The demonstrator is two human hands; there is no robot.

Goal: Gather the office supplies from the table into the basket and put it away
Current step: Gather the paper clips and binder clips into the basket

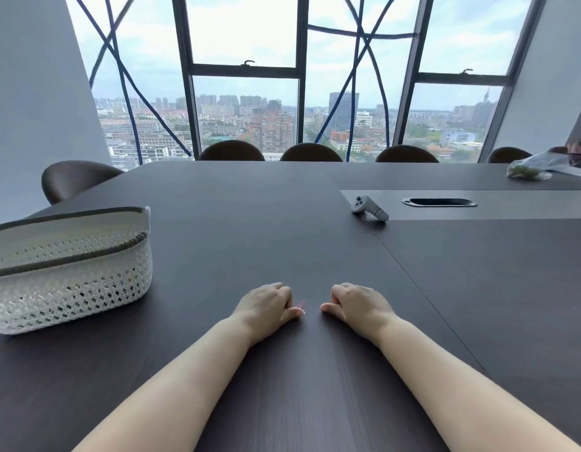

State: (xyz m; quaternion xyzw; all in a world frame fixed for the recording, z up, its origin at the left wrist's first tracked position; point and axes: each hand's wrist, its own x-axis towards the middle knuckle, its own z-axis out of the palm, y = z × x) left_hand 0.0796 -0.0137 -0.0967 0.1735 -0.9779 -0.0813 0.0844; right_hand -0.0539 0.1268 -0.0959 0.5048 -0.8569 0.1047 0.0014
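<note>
Two hands are rested knuckles-down on the worktop (282, 223), the left hand (266, 305) curled in a closed grip on a small pink clip (300, 305), the right hand (357, 305) fisted empty, while the basket (70, 272) is kept near on the left, apparently for an easy drop.

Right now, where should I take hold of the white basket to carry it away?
Probably by the dark-edged rim at both short ends, one hand each, coming from above. The basket sits upright and open-topped on the table, long and wide, so a single-sided grip could tip it.
</note>
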